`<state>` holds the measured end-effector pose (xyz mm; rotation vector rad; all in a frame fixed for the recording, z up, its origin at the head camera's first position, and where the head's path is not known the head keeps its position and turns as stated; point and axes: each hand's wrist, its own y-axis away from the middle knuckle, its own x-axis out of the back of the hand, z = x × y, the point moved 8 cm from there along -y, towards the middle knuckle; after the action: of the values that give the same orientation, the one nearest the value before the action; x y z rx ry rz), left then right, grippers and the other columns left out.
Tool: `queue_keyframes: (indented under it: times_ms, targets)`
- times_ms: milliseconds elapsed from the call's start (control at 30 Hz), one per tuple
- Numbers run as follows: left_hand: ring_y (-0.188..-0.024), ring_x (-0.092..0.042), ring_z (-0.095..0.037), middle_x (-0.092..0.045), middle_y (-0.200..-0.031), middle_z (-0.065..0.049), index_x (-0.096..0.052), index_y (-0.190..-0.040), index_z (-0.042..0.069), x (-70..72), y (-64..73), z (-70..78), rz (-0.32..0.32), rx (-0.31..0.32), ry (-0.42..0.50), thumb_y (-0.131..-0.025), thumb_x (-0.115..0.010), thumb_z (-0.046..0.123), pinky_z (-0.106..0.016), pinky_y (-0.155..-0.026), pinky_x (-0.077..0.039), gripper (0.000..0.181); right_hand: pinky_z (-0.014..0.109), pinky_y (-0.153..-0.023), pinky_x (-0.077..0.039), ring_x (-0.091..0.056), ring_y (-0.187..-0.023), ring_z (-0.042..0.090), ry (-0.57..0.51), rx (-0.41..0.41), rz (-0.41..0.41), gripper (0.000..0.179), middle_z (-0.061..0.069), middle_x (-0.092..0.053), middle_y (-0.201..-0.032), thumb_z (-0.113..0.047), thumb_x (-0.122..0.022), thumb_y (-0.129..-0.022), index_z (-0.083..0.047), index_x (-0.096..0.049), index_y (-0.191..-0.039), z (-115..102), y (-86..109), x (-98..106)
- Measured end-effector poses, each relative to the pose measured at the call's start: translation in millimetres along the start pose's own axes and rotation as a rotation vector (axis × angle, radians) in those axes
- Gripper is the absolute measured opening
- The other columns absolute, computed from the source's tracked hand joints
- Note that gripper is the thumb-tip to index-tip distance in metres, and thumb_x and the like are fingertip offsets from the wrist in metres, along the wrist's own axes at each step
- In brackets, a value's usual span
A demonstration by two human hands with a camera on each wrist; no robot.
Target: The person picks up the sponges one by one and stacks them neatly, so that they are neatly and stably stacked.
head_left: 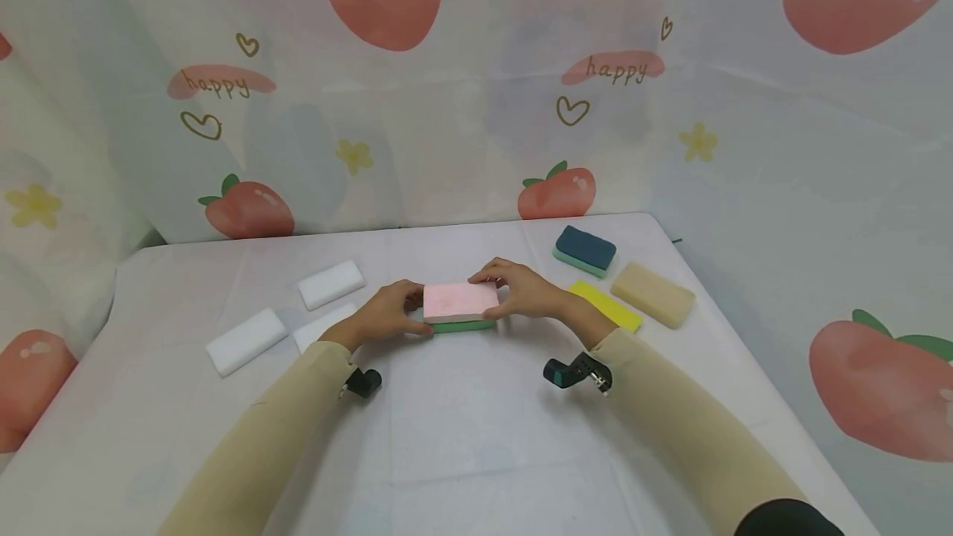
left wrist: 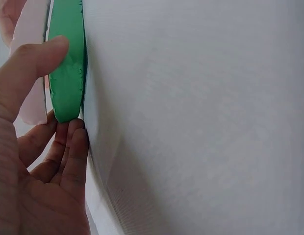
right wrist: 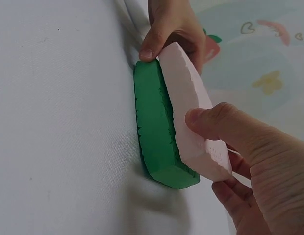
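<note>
At the middle of the table, a pink sponge point(head_left: 460, 301) lies flat over a green sponge point(head_left: 457, 327), their long sides lined up. My left hand point(head_left: 382, 314) grips the left end of the green one, thumb on its front side and fingers behind its end, as the left wrist view shows. From the right, my right hand point(head_left: 527, 292) pinches the pink sponge between thumb and fingers. In the right wrist view a thin dark gap runs between the pink sponge point(right wrist: 184, 93) and the green sponge point(right wrist: 154, 117).
Left of my hands lie three white sponges, one at the back point(head_left: 332, 284), one in front point(head_left: 248, 342) and one partly behind my left wrist point(head_left: 313, 327). To the right are a dark blue and green sponge point(head_left: 586, 249), a beige sponge point(head_left: 653, 294) and a yellow sponge point(head_left: 606, 304), near the table's right edge.
</note>
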<state>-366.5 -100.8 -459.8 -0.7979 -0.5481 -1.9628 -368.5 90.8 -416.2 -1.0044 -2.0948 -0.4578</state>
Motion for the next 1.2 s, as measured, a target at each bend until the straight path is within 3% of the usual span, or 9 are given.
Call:
queue_keyframes:
  times_ms: [733, 1200]
  targets:
    - [-0.117, -0.057, -0.024, -0.057, -0.128, -0.01, -0.053, -0.135, 0.0, -0.3, 0.1, 0.2, -0.011, 0.002, 0.015, -0.075, -0.086, 0.026, -0.037, -0.103, -0.048, 0.073, 0.042, -0.105, -0.046, -0.052, -0.121, 0.025, -0.025, -0.055, -0.02, 0.056, 0.004, -0.057, -0.13, -0.023, -0.081, -0.081, -0.015, -0.062, -0.133, 9.2, -2.5, -7.5]
    - [-0.119, -0.056, -0.028, -0.053, -0.129, -0.011, -0.051, -0.142, 0.007, 15.9, 2.2, 22.9, 0.001, -0.045, -0.015, -0.075, -0.086, 0.029, -0.041, -0.104, -0.047, 0.079, 0.044, -0.105, -0.046, -0.053, -0.12, 0.026, -0.004, -0.042, -0.027, 0.056, 0.004, -0.057, -0.129, -0.024, -0.081, -0.082, -0.015, -0.062, -0.134, 7.6, -2.3, -7.4]
